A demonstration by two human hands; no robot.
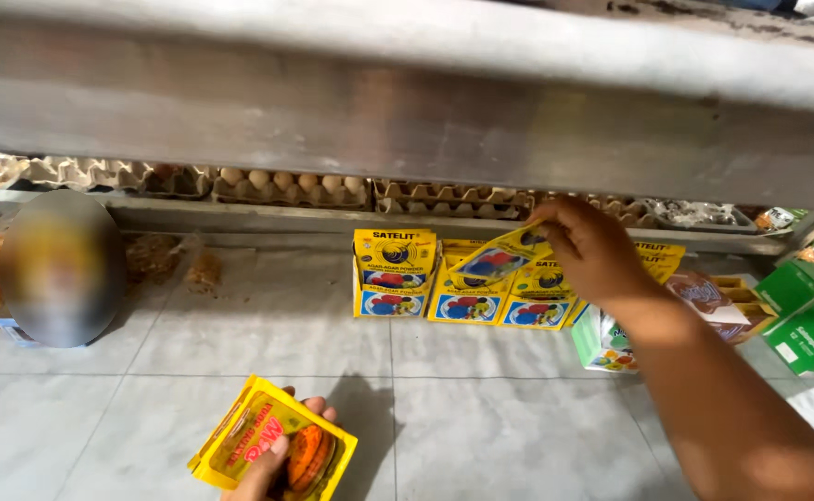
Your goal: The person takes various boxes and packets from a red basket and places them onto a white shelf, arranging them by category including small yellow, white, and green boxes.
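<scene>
The right hand (pixel 592 246) pinches a yellow sachet (pixel 499 255) above the boxes (pixel 467 288) — tilted, it could slip. The left hand (pixel 272 464), fingers clamped, grips a yellow packet (pixel 268 441) low over the tiled counter (pixel 481 417)

A pale grey tiled counter (pixel 268 343), crossed by thin dark grout lines, runs beneath a broad dull metal beam (pixel 407 111) spanning the top of the view. Behind it, cardboard egg trays (pixel 286 190) sit in shadow along a low ledge (pixel 240 218). Soft daylight falls evenly across the tiles.
</scene>
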